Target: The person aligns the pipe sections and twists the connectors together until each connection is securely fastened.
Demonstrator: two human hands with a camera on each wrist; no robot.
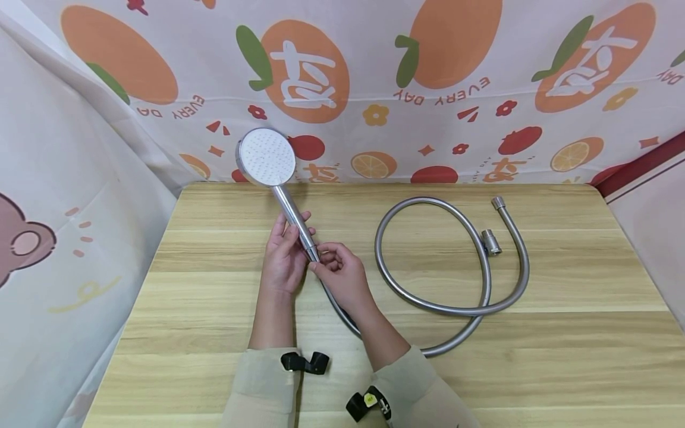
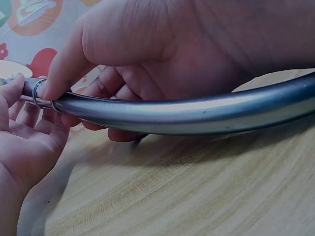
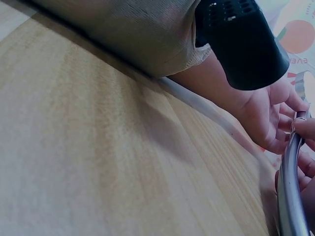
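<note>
Nearest come two pale sleeves, the left sleeve (image 1: 262,389) and the right sleeve (image 1: 425,392), each with one black wrist device (image 1: 319,363) by its cuff. Beyond them are two hands. The left hand (image 1: 285,260) holds the handle of the one shower head (image 1: 267,157), thumb laid along it and fingers behind; the right hand (image 1: 342,274) pinches the joint where handle meets hose. One metal hose (image 1: 452,310) runs from there past the right forearm and crosses itself in a single loop on the one wooden table (image 1: 203,333). Just beside the loop's right side lies one small metal fitting (image 1: 490,242); farther back is the hose's one free end. The shower head's single white face tilts up, in front of a cloth (image 1: 214,35) printed with four large orange fruits.
</note>
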